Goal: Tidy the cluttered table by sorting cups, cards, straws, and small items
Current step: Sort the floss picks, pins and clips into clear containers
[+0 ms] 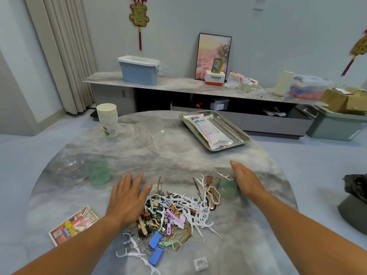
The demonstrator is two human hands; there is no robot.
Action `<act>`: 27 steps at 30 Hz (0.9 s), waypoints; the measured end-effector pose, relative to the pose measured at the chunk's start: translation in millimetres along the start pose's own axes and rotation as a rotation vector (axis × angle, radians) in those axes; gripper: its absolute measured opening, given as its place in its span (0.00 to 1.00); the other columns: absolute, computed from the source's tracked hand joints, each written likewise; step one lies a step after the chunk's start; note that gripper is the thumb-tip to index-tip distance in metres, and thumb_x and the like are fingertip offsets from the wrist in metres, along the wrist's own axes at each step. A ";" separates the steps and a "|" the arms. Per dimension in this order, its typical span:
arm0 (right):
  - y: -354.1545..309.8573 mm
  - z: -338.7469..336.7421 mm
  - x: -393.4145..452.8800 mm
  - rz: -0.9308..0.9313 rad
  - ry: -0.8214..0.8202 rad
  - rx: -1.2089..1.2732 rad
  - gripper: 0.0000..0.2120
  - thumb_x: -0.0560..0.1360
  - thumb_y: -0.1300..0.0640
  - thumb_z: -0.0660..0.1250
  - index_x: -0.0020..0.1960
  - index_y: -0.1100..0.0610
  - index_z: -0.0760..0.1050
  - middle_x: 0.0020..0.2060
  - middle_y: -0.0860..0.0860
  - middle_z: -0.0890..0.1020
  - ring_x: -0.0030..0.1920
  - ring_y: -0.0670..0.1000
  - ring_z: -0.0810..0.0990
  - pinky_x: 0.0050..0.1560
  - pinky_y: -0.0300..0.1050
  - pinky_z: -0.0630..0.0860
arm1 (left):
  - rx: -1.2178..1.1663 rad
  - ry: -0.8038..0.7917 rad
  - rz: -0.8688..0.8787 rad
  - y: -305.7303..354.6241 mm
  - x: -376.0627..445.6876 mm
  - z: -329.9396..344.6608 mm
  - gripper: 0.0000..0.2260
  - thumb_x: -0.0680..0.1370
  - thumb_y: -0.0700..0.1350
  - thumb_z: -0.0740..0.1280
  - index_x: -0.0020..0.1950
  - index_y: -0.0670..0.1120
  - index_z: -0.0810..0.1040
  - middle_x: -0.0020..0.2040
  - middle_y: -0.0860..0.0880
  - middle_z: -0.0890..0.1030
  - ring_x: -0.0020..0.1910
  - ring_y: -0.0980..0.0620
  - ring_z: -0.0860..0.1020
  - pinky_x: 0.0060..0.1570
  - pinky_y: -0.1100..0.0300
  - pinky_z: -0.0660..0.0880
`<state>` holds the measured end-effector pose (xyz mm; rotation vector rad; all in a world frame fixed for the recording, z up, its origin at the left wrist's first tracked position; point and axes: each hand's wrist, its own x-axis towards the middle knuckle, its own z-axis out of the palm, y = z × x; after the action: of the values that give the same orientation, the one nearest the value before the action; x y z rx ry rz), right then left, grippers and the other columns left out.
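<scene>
— How far along is the tidying, would you say?

— Partly done, by my reckoning. The paper cups [107, 119] stand in one neat stack at the far left of the round marble surface [178, 155], and a clear stack of plastic cups [149, 129] lies on its side just beside them. A metal tray [240, 133] at the far right holds a sealed packet [208, 132], maybe straws, though I cannot read it.

— And what is left?

— The big job. A heap of small items [170, 213] sits near the front edge: white floss picks, hair clips, pins, blue binder clips, all tangled together. None of that looks sorted yet.

— What are the hands doing?

— The left hand [127, 199] lies flat with fingers spread, its grip wide and holding nothing, resting at the left edge of the heap. The right hand [246, 181] is open too, fingers straight, edge-on just beside a small green cup [227, 189] at the right of the heap. It seems they are set to sweep the heap together.

— Anything else lying about?

— A card pack [74, 225] at the near left, well apart from the heap, a second green cup [98, 172] next to a clear glass dish [68, 168] on the left, and a small white tag [201, 263] near the front edge. The green cups probably await the sorted bits, but that is my guess.
</scene>
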<state>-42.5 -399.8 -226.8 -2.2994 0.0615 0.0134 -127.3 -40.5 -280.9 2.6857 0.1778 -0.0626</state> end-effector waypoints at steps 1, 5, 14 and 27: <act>5.4 1.5 4.0 0.022 -0.035 0.004 0.27 0.85 0.39 0.51 0.74 0.53 0.73 0.72 0.51 0.74 0.71 0.52 0.71 0.71 0.49 0.64 | 0.031 -0.023 0.036 3.1 1.4 0.4 0.32 0.79 0.68 0.36 0.82 0.59 0.41 0.82 0.50 0.40 0.80 0.53 0.37 0.78 0.49 0.36; 13.5 26.7 10.7 -0.087 -0.173 -0.100 0.24 0.86 0.42 0.49 0.75 0.49 0.71 0.75 0.48 0.71 0.73 0.49 0.68 0.75 0.46 0.61 | -0.006 -0.121 0.204 7.1 12.9 -0.9 0.31 0.79 0.69 0.36 0.81 0.61 0.44 0.82 0.58 0.43 0.79 0.61 0.38 0.79 0.53 0.36; -18.3 65.0 -4.9 -0.263 -0.305 -0.211 0.21 0.87 0.48 0.48 0.77 0.47 0.69 0.77 0.43 0.67 0.78 0.43 0.59 0.79 0.44 0.50 | -0.019 -0.217 0.358 12.6 17.0 -1.0 0.32 0.78 0.71 0.36 0.81 0.62 0.45 0.81 0.61 0.46 0.78 0.66 0.42 0.79 0.57 0.39; -62.0 109.0 -49.7 -0.443 -0.492 -0.186 0.21 0.85 0.44 0.49 0.73 0.41 0.72 0.74 0.38 0.70 0.74 0.37 0.63 0.77 0.41 0.56 | -0.218 -0.100 0.263 22.0 -20.5 -21.6 0.28 0.81 0.67 0.53 0.80 0.63 0.54 0.80 0.60 0.57 0.79 0.58 0.53 0.79 0.53 0.52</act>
<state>-88.0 -275.3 -251.8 -2.3800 -0.7242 0.3662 -144.3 -53.1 -250.5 2.4580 -0.1895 -0.0901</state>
